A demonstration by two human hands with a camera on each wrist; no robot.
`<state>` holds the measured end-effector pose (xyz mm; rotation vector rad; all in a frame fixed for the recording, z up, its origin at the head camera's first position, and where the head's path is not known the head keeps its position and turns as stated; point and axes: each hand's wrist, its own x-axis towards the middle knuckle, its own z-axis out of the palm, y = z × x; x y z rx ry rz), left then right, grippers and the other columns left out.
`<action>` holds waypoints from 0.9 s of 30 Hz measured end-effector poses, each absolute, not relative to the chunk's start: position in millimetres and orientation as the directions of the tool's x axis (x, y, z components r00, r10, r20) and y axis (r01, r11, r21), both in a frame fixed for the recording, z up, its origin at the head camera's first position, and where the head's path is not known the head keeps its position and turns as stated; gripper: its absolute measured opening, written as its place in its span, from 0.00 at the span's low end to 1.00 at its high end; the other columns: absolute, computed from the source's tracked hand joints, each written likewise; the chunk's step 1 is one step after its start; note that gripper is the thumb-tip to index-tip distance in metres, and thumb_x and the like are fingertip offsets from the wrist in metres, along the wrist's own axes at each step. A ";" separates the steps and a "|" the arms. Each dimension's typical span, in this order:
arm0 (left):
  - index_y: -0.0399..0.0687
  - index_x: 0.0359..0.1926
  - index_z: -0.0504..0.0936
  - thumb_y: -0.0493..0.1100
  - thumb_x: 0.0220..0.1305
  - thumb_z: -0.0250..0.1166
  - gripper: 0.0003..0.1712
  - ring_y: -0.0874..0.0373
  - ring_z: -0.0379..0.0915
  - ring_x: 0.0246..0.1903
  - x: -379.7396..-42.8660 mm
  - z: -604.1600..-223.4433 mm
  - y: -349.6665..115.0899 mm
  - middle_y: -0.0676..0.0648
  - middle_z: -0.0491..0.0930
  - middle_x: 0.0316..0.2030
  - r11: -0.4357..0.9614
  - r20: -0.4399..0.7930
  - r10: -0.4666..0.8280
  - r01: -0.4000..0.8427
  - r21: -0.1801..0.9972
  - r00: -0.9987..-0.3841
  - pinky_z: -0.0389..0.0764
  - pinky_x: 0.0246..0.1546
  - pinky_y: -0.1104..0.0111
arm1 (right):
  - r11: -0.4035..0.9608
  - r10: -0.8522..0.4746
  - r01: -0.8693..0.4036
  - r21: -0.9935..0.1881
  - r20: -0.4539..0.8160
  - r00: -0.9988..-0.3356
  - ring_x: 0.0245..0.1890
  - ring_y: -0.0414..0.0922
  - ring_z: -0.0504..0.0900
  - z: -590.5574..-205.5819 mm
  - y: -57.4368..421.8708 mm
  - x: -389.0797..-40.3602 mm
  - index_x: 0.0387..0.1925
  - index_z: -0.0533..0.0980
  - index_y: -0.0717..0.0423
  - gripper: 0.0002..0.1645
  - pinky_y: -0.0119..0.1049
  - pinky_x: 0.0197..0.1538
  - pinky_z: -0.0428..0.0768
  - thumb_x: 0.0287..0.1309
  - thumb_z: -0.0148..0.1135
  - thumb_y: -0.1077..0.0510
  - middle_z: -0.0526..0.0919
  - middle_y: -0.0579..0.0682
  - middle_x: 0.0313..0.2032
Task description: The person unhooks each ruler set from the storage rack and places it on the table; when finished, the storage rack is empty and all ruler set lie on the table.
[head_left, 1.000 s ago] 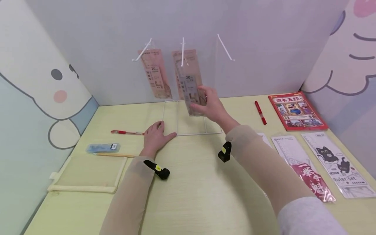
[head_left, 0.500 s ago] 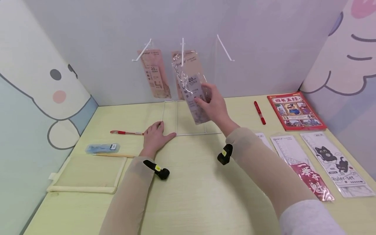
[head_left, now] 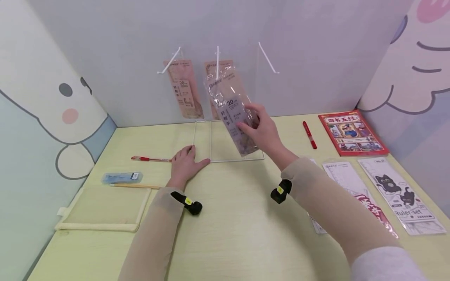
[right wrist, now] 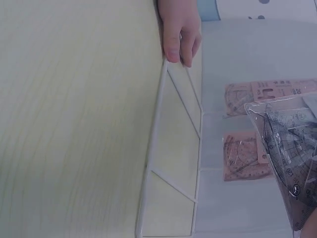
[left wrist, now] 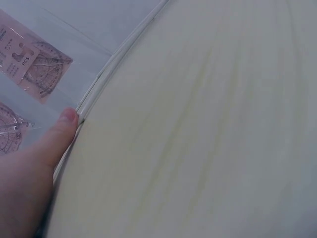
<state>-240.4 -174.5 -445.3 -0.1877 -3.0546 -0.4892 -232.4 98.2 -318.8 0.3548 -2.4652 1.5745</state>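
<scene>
My right hand (head_left: 265, 134) pinches the right edge of a ruler set (head_left: 233, 113) in a clear plastic pack. Thumb in front, fingers behind, it holds the pack tilted, the top overlapping the tip of the white middle hook (head_left: 217, 62) in the head view. A protractor (right wrist: 292, 168) and other clear pieces show through the plastic in the right wrist view. On the near left corner of the white wire rack base (head_left: 228, 161) rests my left hand (head_left: 186, 166), thumb along the wire. Behind, one similar set (head_left: 210, 70) hangs at the middle hook, another (head_left: 184, 89) at the left hook.
A right hook (head_left: 268, 58) juts out bare. To the right lie a red pen (head_left: 309, 134), a red book (head_left: 353, 132) and several flat ruler packs (head_left: 400, 195). A red-capped pen (head_left: 144, 158), a blue box (head_left: 121, 177), a pencil (head_left: 130, 185) and a mesh pouch (head_left: 105, 207) lie left.
My right hand has drawn the ruler set down and to the right, away from the set behind it, and the pack has tilted more. My left hand stays on the rack base.
</scene>
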 end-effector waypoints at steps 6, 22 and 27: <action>0.40 0.70 0.56 0.79 0.53 0.49 0.58 0.40 0.49 0.65 -239.4 -445.1 -174.8 0.38 0.55 0.68 0.943 0.057 0.110 0.123 0.308 -0.992 0.51 0.61 0.43 | 0.439 -0.125 -0.333 -0.834 0.311 -0.942 0.43 0.47 0.79 -319.7 104.3 -223.4 0.61 0.61 0.39 0.35 0.47 0.44 0.79 0.54 0.67 0.50 0.79 0.53 0.49; 0.42 0.71 0.54 0.76 0.55 0.50 0.56 0.41 0.48 0.66 -236.7 -438.6 -173.0 0.39 0.53 0.68 0.939 0.025 0.102 0.104 0.327 -0.995 0.50 0.61 0.42 | 0.444 -0.169 -0.373 -0.815 0.332 -0.928 0.41 0.49 0.80 -319.1 112.0 -206.4 0.61 0.62 0.43 0.35 0.45 0.41 0.80 0.54 0.67 0.54 0.79 0.56 0.45; 0.42 0.71 0.54 0.77 0.54 0.50 0.56 0.40 0.48 0.66 -236.8 -439.1 -173.4 0.39 0.53 0.68 0.941 0.027 0.099 0.102 0.323 -0.995 0.50 0.62 0.43 | 0.427 -0.179 -0.390 -0.816 0.347 -0.921 0.42 0.49 0.80 -317.5 111.8 -201.7 0.60 0.61 0.43 0.35 0.46 0.42 0.80 0.54 0.67 0.55 0.78 0.56 0.46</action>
